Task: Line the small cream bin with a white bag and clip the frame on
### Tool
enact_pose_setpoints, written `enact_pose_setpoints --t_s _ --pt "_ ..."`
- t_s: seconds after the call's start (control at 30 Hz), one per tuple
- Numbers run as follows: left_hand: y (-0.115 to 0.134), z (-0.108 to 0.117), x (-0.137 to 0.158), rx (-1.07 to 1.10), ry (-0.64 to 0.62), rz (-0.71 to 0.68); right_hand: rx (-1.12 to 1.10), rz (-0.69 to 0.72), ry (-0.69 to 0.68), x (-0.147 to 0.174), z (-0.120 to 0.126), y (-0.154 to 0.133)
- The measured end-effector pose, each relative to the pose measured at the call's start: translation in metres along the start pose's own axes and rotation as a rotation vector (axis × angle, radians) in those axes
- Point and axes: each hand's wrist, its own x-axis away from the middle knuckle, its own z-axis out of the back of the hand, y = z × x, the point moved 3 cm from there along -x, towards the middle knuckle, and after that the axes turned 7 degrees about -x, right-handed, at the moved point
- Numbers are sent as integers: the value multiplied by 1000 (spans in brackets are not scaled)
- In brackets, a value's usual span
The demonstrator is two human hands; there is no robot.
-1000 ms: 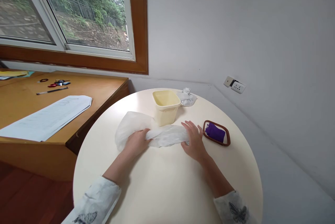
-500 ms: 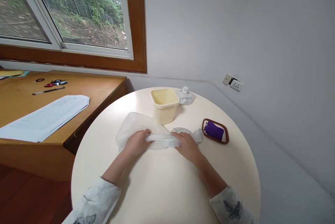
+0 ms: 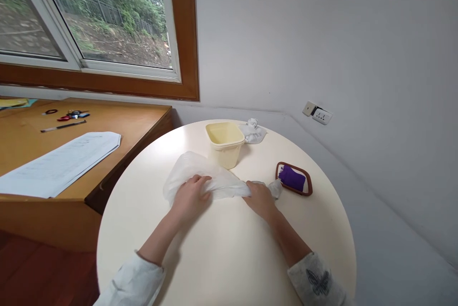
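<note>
A translucent white plastic bag point(image 3: 223, 184) lies on the round table, spread wide on the left and gathered narrow to the right. My left hand point(image 3: 193, 196) rests on the wide part, thumb and fingers apart, with the fingertips touching the film. My right hand point(image 3: 261, 198) is closed around the gathered part, and a crumpled end sticks out beyond it. Just behind the bag stands an open, cream-coloured plastic tub point(image 3: 225, 151). To the right of my right hand is a brown-rimmed tray point(image 3: 309, 187) holding a purple bundle point(image 3: 292, 178), perhaps cloth.
Behind the tub sits a knotted white plastic bag point(image 3: 253, 132). The round table point(image 3: 222, 258) stands beside a wooden desk point(image 3: 143, 122) bearing papers point(image 3: 64, 163), a pen point(image 3: 63, 126) and several small items. A wall socket point(image 3: 322, 116) is at the right.
My left hand has loosened from its pinch on the bag, thumb and fingers now further apart. My right hand has moved slightly right, drawing the gathered part along; the wide part has shifted right.
</note>
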Motion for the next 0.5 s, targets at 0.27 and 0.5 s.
enact_pose_setpoints --t_s 0.27,0.5 --pt "53 -1 16 32 38 -425 -92 131 41 -1 -8 1" --pt "50 -22 11 -73 -31 -472 -318 481 92 10 -5 -23"
